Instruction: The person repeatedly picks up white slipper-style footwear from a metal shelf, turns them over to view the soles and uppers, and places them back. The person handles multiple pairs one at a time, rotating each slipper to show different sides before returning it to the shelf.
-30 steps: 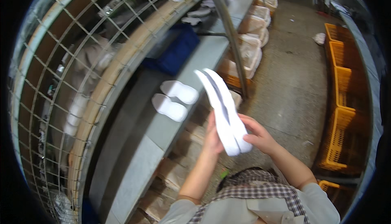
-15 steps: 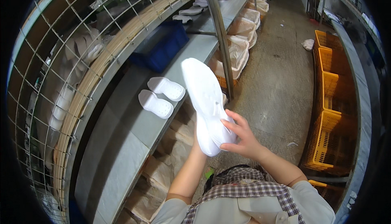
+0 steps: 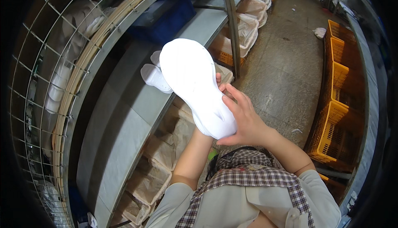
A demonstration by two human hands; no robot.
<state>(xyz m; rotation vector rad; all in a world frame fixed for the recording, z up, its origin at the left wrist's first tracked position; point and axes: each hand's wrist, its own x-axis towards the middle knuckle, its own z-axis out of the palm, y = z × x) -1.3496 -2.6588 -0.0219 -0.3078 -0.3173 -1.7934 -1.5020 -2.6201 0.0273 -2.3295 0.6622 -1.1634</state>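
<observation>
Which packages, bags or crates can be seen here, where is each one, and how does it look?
Bagged crates: under the bench, upper middle; orange crates lined with pale translucent bags.
Brown bags: under the bench, beside the left forearm; crumpled, tan.
Yellow crates: right side, on the floor; stacked, slotted plastic.
Blue bin: on the bench, top; dark, rectangular.
No labels, signs or screens.

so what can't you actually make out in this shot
- Left hand: head view, hidden behind the white sole; its grip is unseen.
- Second sole piece on the shelf: partly covered by the held sole.
- Items behind the wire mesh: blurred, near the fisheye rim.
</observation>
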